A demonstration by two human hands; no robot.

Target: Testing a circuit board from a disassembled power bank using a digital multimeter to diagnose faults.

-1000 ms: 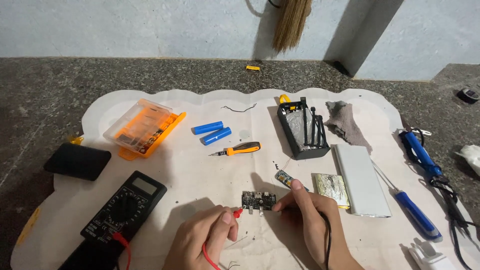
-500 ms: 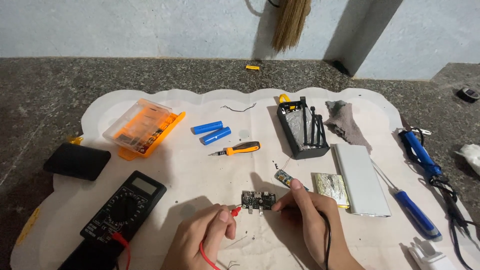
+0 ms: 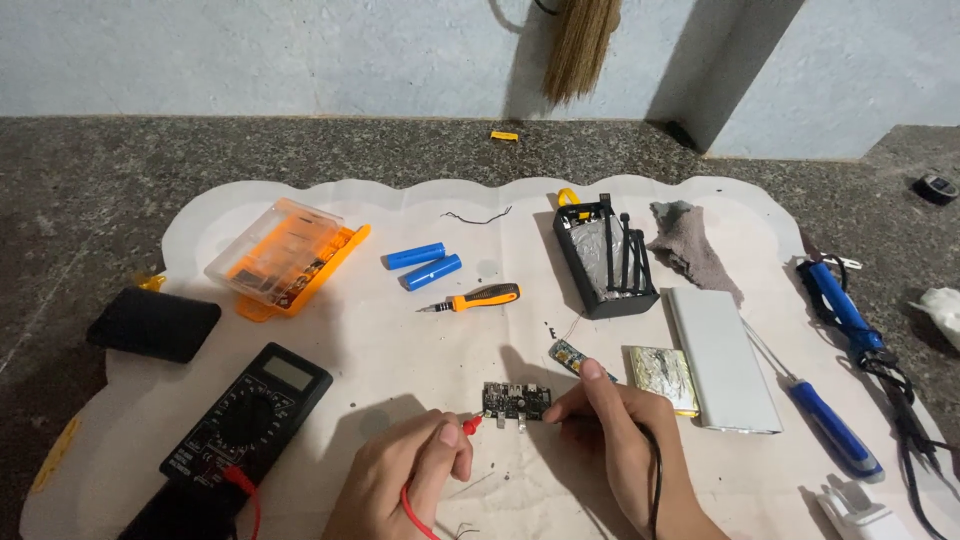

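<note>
A small dark circuit board (image 3: 517,402) lies on the white mat (image 3: 400,340) near the front. My left hand (image 3: 405,480) pinches a red test probe (image 3: 468,425), its tip touching the board's left end. My right hand (image 3: 625,445) holds a black test probe whose black lead runs down over the wrist; its tip meets the board's right end. A black multimeter (image 3: 245,420) with a red lead plugged in sits to the left.
Two blue cylindrical cells (image 3: 422,264), an orange-handled screwdriver (image 3: 475,297), an orange parts box (image 3: 285,256), a black phone (image 3: 153,324), an open black casing (image 3: 603,258), a white power bank shell (image 3: 722,358), a blue screwdriver (image 3: 825,420) and a blue soldering iron (image 3: 840,305) surround the board.
My left hand has nudged the red probe tip a little closer against the board. My right hand stays put.
</note>
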